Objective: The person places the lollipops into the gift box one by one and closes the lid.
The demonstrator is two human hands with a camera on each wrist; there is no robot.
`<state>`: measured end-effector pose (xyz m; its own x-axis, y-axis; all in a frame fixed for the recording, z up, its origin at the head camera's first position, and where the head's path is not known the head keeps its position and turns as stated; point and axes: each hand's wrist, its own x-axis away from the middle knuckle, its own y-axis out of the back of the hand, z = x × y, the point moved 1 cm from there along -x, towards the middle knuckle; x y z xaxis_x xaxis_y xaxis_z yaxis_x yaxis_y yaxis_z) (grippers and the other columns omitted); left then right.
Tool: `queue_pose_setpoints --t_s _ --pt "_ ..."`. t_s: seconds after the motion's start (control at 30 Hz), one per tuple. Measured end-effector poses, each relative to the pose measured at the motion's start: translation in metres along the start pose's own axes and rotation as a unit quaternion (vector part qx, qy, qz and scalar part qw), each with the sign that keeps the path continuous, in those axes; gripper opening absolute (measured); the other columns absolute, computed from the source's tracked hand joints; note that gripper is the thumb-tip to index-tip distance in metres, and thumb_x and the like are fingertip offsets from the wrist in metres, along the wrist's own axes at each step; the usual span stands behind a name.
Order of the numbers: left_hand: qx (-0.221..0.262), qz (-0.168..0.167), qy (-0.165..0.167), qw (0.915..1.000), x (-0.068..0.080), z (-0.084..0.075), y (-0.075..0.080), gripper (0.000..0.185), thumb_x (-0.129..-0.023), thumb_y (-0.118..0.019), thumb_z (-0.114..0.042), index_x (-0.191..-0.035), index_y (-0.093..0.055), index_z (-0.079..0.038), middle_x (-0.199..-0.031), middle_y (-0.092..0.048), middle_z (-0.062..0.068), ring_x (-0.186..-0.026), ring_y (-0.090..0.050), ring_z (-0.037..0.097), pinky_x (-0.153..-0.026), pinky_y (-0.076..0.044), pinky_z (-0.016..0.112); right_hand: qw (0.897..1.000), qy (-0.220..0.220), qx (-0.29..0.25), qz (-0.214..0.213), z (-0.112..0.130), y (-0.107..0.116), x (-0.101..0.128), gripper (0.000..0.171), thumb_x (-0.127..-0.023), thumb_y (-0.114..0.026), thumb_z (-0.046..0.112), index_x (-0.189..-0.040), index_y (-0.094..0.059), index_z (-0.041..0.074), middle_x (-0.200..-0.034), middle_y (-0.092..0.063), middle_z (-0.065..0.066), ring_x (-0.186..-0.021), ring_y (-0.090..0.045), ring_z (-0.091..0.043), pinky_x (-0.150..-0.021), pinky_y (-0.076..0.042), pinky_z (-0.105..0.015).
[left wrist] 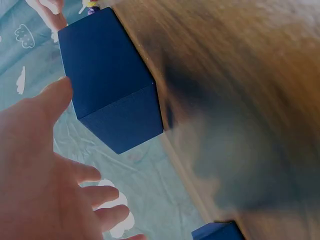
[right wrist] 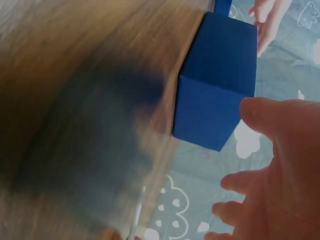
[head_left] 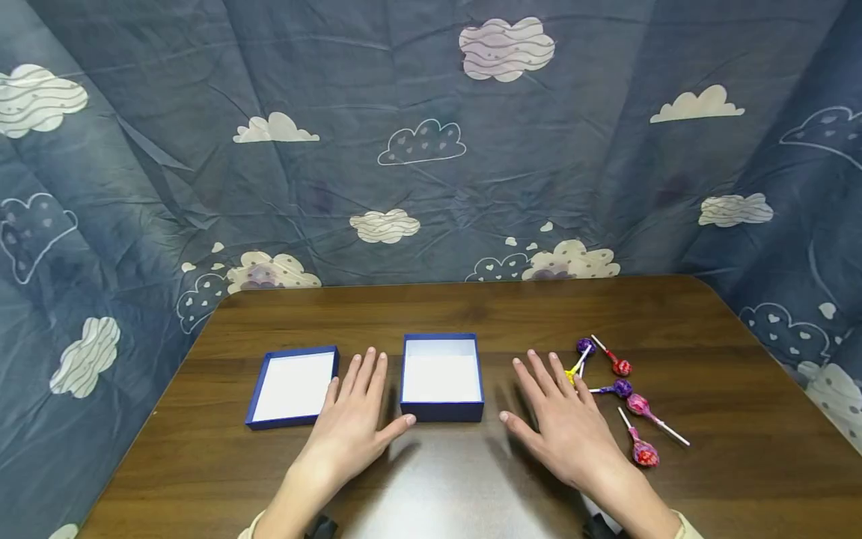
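Between my hands, the box [head_left: 441, 378] is sitting open. I am resting the left hand [head_left: 355, 421] and right hand [head_left: 564, 423] flat, fingers spread, holding nothing. Lollipops [head_left: 622, 393] are lying just right of the right hand, the lid [head_left: 293, 385] left of the left; I judge picking a lollipop comes next.

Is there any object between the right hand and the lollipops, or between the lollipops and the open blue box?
Nothing separates the right hand from the lollipops; they lie just beside its fingers. On the straight line from them to the open blue box, only that hand itself lies on the table.
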<state>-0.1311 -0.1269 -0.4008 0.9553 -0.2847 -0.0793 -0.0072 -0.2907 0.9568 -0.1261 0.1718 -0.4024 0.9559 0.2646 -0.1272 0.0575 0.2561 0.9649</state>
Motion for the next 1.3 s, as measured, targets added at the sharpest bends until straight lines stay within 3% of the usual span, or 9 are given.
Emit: queue_pose_setpoints --t_s 0.17,0.33,0.6,0.8,1.07,1.3 --pt "0.023 -0.013 -0.009 0.9996 -0.005 -0.006 0.003 0.083 -0.097 -0.049 -0.059 -0.156 -0.023 -0.007 -0.162 -0.014 0.014 -0.148 -0.01 0.031 -0.111 -0.018 0.061 1.0 0.002 -0.005 -0.004 -0.002 0.005 0.001 0.075 -0.096 -0.051 0.058 -0.154 -0.034 0.013 -0.161 -0.021 -0.011 -0.147 -0.011 -0.037 -0.108 -0.014 -0.066" --pt "0.096 -0.023 -0.002 0.9951 -0.011 -0.014 0.001 0.074 -0.098 -0.053 -0.051 -0.155 -0.03 -0.009 -0.161 -0.02 0.015 -0.146 -0.019 0.032 -0.109 -0.026 0.059 1.0 0.012 -0.006 -0.011 -0.004 0.009 0.003 0.076 -0.095 -0.054 0.057 -0.153 -0.035 0.013 -0.161 -0.021 -0.011 -0.147 -0.013 -0.038 -0.109 -0.014 -0.064" --pt "0.219 -0.06 0.039 0.9732 -0.021 -0.017 -0.004 0.059 -0.096 -0.063 -0.031 -0.147 -0.045 -0.008 -0.151 -0.039 0.017 -0.134 -0.042 0.036 -0.104 -0.036 0.056 0.999 0.02 -0.009 -0.024 -0.008 0.012 0.004 0.077 -0.094 -0.056 0.057 -0.153 -0.035 0.014 -0.161 -0.022 -0.011 -0.146 -0.014 -0.038 -0.109 -0.015 -0.064" --pt "0.286 -0.048 0.046 0.956 -0.022 -0.015 -0.005 0.054 -0.093 -0.067 -0.026 -0.142 -0.051 -0.009 -0.144 -0.049 0.011 -0.128 -0.05 0.03 -0.103 -0.039 0.052 0.998 0.031 -0.037 -0.037 -0.009 0.014 0.002 0.073 -0.094 -0.058 0.054 -0.151 -0.039 0.013 -0.159 -0.027 -0.012 -0.145 -0.019 -0.037 -0.109 -0.017 -0.063" --pt "0.323 -0.018 0.064 0.944 -0.023 -0.01 -0.011 0.06 -0.091 -0.07 -0.03 -0.144 -0.048 -0.014 -0.144 -0.05 0.013 -0.126 -0.051 0.034 -0.101 -0.039 0.055 0.992 0.038 -0.106 -0.062 -0.013 0.02 -0.001 0.069 -0.093 -0.062 0.051 -0.146 -0.044 0.01 -0.153 -0.037 -0.013 -0.141 -0.029 -0.038 -0.103 -0.027 -0.065" --pt "0.328 -0.011 0.071 0.9419 -0.024 -0.009 -0.016 0.063 -0.09 -0.07 -0.033 -0.146 -0.046 -0.017 -0.143 -0.05 0.015 -0.123 -0.053 0.036 -0.098 -0.041 0.057 0.979 0.028 -0.168 -0.108 -0.03 0.034 0.001 0.05 -0.095 -0.066 0.03 -0.139 -0.053 0.009 -0.139 -0.054 -0.013 -0.123 -0.049 -0.033 -0.096 -0.038 -0.055"
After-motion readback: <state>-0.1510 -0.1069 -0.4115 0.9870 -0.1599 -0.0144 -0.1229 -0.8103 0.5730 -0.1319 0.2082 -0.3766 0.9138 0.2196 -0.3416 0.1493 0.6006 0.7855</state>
